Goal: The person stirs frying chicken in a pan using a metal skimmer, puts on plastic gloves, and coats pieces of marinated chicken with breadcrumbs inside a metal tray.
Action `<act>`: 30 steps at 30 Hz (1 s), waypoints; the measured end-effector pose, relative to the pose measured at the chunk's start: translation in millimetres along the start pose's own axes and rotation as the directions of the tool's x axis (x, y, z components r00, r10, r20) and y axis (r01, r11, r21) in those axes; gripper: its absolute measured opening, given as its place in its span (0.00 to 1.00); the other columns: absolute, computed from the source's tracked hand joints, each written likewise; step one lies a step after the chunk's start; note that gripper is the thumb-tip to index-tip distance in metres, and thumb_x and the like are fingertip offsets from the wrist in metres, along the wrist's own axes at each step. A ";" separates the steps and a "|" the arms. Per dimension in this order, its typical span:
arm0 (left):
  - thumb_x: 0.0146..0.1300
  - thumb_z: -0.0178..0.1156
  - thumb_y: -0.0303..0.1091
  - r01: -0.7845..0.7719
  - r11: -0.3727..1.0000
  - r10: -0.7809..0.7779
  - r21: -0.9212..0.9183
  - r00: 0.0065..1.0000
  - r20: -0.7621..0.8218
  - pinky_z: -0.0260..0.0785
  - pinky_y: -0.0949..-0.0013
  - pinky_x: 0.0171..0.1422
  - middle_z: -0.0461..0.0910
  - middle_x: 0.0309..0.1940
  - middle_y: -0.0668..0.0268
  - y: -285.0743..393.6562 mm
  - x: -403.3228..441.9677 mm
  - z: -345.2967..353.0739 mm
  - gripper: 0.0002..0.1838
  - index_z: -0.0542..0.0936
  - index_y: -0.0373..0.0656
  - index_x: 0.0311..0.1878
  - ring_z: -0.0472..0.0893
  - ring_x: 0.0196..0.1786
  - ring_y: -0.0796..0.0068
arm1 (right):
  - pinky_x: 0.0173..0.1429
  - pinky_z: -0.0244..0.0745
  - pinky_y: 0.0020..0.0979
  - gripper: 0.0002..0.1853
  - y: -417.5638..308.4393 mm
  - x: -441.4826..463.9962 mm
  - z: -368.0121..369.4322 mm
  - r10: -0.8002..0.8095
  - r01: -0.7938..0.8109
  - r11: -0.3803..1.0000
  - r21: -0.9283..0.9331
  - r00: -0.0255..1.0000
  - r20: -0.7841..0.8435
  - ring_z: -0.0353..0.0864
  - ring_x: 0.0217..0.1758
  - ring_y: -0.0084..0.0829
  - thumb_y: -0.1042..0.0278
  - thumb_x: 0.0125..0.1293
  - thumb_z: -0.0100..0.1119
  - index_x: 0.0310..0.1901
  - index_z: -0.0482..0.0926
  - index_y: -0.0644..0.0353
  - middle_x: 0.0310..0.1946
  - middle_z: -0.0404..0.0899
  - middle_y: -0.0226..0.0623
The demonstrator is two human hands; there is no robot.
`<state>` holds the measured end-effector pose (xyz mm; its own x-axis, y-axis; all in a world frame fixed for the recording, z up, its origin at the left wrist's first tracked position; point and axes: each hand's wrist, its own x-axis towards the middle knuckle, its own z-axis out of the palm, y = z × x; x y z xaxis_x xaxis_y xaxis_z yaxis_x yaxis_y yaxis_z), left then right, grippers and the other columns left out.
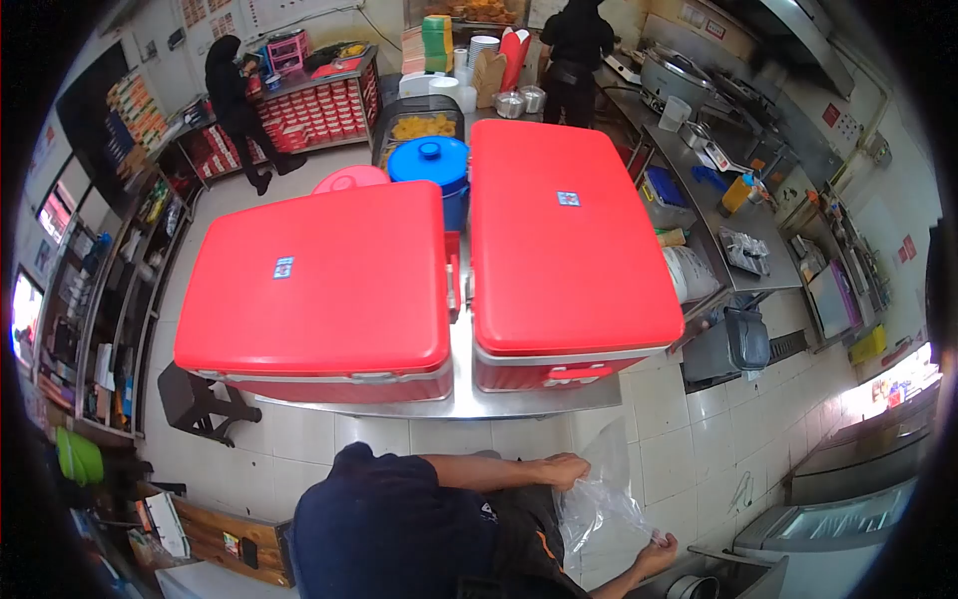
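A clear plastic bag (pixel 599 509) hangs stretched between my two hands, to the right of my body and low in the view. My left hand (pixel 566 470) is closed on its upper left part, the arm reaching across in front of me. At the bag's lower right edge, my right hand (pixel 656 554) grips the plastic with bent fingers. The bag looks thin and crumpled; I cannot make out anything inside it.
Two large red cooler boxes (pixel 319 285) (pixel 569 240) stand lidded on a steel table (pixel 519 402) ahead. Behind them is a blue lidded container (pixel 429 160). A dark stool (pixel 205 404) stands left, a grey bin (pixel 728 344) right. Two people in black work farther back.
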<state>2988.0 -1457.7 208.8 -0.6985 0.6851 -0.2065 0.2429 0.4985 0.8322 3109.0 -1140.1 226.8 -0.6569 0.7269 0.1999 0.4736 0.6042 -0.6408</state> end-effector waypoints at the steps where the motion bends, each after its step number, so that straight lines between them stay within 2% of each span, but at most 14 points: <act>1: 0.40 0.53 0.20 -0.001 1.000 0.000 -0.030 0.999 -0.046 0.66 0.57 0.46 0.76 0.36 0.55 8.4 5.9 -2.4 0.14 0.73 0.41 0.35 0.74 0.45 0.51 | 0.32 0.67 0.31 0.17 4.8 12.2 -3.4 -0.004 -0.001 0.990 -0.143 0.999 -0.035 0.68 0.24 0.31 0.71 0.45 0.69 0.36 0.75 0.68 0.23 0.72 0.37; 5: 0.44 0.50 0.19 0.064 0.998 -0.063 -0.004 0.963 -0.263 0.65 0.57 0.46 0.74 0.39 0.56 20.4 68.0 2.3 0.14 0.73 0.43 0.37 0.72 0.48 0.51 | 0.37 0.71 0.34 0.16 39.0 73.1 -5.6 -0.097 0.070 0.984 -0.165 0.982 -0.160 0.75 0.29 0.39 0.69 0.49 0.67 0.36 0.74 0.69 0.27 0.75 0.45; 10: 0.50 0.50 0.23 0.097 0.995 -0.087 0.033 0.968 -0.234 0.66 0.59 0.48 0.74 0.37 0.54 62.9 176.6 15.0 0.11 0.74 0.44 0.39 0.73 0.45 0.52 | 0.40 0.73 0.31 0.11 114.9 169.2 -27.2 0.184 -0.219 0.966 -0.139 0.956 -0.227 0.76 0.35 0.37 0.74 0.55 0.60 0.38 0.73 0.69 0.31 0.76 0.46; 11: 0.54 0.49 0.25 0.106 0.993 -0.085 0.060 0.956 -0.282 0.67 0.59 0.47 0.74 0.37 0.53 67.2 206.9 22.3 0.10 0.74 0.44 0.39 0.75 0.43 0.53 | 0.38 0.73 0.27 0.12 125.8 189.3 -31.7 0.375 -0.340 0.919 0.202 0.912 -0.170 0.76 0.35 0.33 0.76 0.56 0.57 0.41 0.72 0.68 0.32 0.75 0.44; 13: 0.57 0.47 0.26 0.116 0.993 -0.114 -0.008 0.960 -0.255 0.68 0.59 0.45 0.75 0.35 0.54 70.2 276.1 39.2 0.08 0.73 0.44 0.39 0.76 0.41 0.55 | 0.36 0.72 0.24 0.13 157.6 214.5 -52.8 0.547 -0.442 0.738 0.509 0.834 -0.069 0.75 0.35 0.30 0.78 0.57 0.54 0.44 0.71 0.66 0.32 0.75 0.41; 15: 0.59 0.46 0.28 0.141 0.987 -0.156 -0.081 0.958 -0.239 0.70 0.58 0.43 0.76 0.34 0.55 93.3 333.5 58.0 0.08 0.73 0.44 0.40 0.77 0.39 0.58 | 0.28 0.71 0.20 0.16 192.8 238.3 -74.7 0.606 -0.512 0.117 0.851 0.716 0.347 0.73 0.29 0.25 0.81 0.56 0.46 0.49 0.68 0.63 0.31 0.74 0.36; 17: 0.59 0.46 0.28 0.338 0.348 -0.463 -0.874 0.873 0.153 0.74 0.63 0.40 0.76 0.32 0.58 128.8 390.7 69.9 0.09 0.73 0.44 0.42 0.79 0.36 0.62 | 0.20 0.67 0.21 0.19 218.1 260.5 -88.3 0.549 -0.501 -0.009 0.865 0.721 0.423 0.71 0.23 0.23 0.80 0.55 0.43 0.51 0.65 0.62 0.30 0.73 0.34; 19: 0.60 0.44 0.25 0.351 0.179 -0.374 -0.919 0.889 0.266 0.75 0.67 0.37 0.74 0.27 0.63 142.5 442.5 71.6 0.07 0.72 0.42 0.38 0.78 0.34 0.71 | 0.14 0.61 0.21 0.17 238.1 274.1 -104.7 0.236 -0.809 -0.106 0.578 0.544 0.805 0.66 0.16 0.20 0.76 0.55 0.46 0.48 0.68 0.61 0.28 0.73 0.32; 21: 0.59 0.42 0.22 0.253 -0.171 -0.414 -0.952 0.859 0.302 0.72 0.73 0.29 0.71 0.23 0.66 127.2 500.7 81.5 0.08 0.71 0.43 0.35 0.75 0.27 0.76 | 0.13 0.57 0.19 0.12 229.9 279.7 -97.6 0.344 -0.824 0.119 0.553 0.557 0.756 0.62 0.12 0.18 0.70 0.56 0.51 0.43 0.71 0.59 0.24 0.72 0.30; 23: 0.60 0.44 0.22 0.359 -0.238 -0.059 -0.903 0.922 0.382 0.63 0.81 0.19 0.69 0.21 0.71 119.8 534.1 70.9 0.08 0.71 0.46 0.33 0.70 0.20 0.84 | 0.22 0.69 0.27 0.09 250.2 292.2 -90.4 -0.395 -0.788 -0.287 0.545 0.615 0.682 0.70 0.18 0.20 0.65 0.60 0.52 0.35 0.74 0.61 0.24 0.75 0.33; 24: 0.60 0.47 0.25 0.444 -0.048 -0.090 -0.895 0.890 0.447 0.58 0.84 0.17 0.68 0.19 0.74 128.0 548.5 70.0 0.05 0.71 0.47 0.31 0.67 0.18 0.86 | 0.22 0.69 0.27 0.09 255.3 302.1 -93.0 -0.364 -0.763 -0.293 0.576 0.646 0.671 0.70 0.18 0.20 0.65 0.60 0.52 0.35 0.74 0.61 0.24 0.75 0.33; 27: 0.57 0.55 0.33 0.599 0.749 -0.100 -0.285 0.527 0.844 0.52 0.83 0.14 0.67 0.18 0.76 167.5 590.6 49.3 0.03 0.73 0.47 0.32 0.63 0.15 0.89 | 0.13 0.58 0.23 0.16 236.1 390.0 -95.8 0.089 -0.197 -0.598 0.777 0.947 0.309 0.63 0.13 0.19 0.53 0.62 0.52 0.38 0.74 0.61 0.19 0.71 0.28; 29: 0.55 0.57 0.35 0.604 0.759 -0.107 -0.242 0.483 0.869 0.48 0.83 0.12 0.66 0.17 0.77 196.1 614.7 54.9 0.06 0.76 0.46 0.36 0.60 0.12 0.88 | 0.17 0.60 0.24 0.21 226.0 461.4 -94.5 0.780 0.359 -0.544 0.759 0.549 0.300 0.65 0.16 0.19 0.50 0.63 0.50 0.41 0.74 0.63 0.17 0.69 0.26; 30: 0.56 0.57 0.35 0.683 0.469 0.456 -0.560 0.356 0.816 0.55 0.83 0.18 0.67 0.19 0.76 185.7 648.6 60.0 0.10 0.78 0.45 0.40 0.65 0.18 0.86 | 0.17 0.60 0.24 0.21 222.2 489.5 -88.3 0.785 0.375 -0.540 0.753 0.547 0.291 0.65 0.16 0.19 0.50 0.63 0.50 0.41 0.74 0.63 0.17 0.69 0.26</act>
<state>2620.4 -888.9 198.5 0.4108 0.9046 -0.1140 -0.7403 0.4039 0.5374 2944.4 -621.2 247.8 -0.1583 0.7770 -0.6092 -0.9440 -0.3000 -0.1373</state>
